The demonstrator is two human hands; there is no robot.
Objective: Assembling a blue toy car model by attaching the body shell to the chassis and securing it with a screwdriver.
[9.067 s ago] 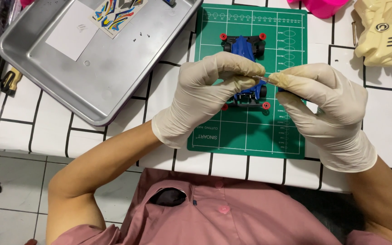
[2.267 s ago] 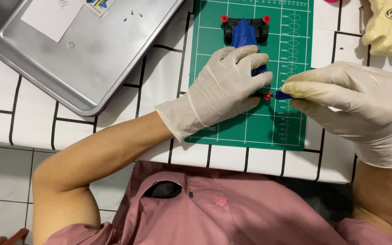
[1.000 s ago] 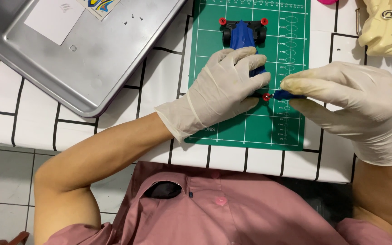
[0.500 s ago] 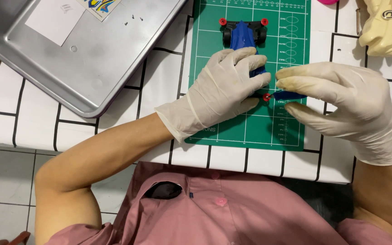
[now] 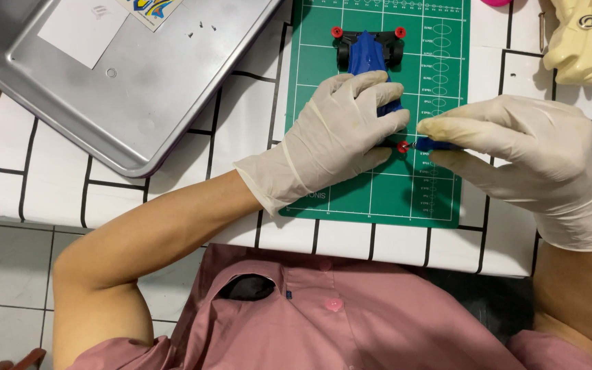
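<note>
A blue toy car (image 5: 370,56) with black wheels and small red rollers lies on a green cutting mat (image 5: 378,185). My left hand (image 5: 337,133), in a pale glove, lies over the car's near half and holds it down. My right hand (image 5: 515,154), also gloved, pinches a small blue-handled tool (image 5: 432,144). The tool's tip rests at the red roller (image 5: 403,146) at the car's near right corner. Most of the car's rear is hidden under my left hand.
A metal tray (image 5: 138,89) with paper, a sticker sheet and tiny screws (image 5: 201,27) sits at the upper left. A cream toy car body (image 5: 587,38) lies at the upper right. The table is white with black grid lines; its edge runs below the mat.
Over the last seconds the car and my left hand stay almost still. My right hand has shifted slightly, keeping the tool's tip at the red roller.
</note>
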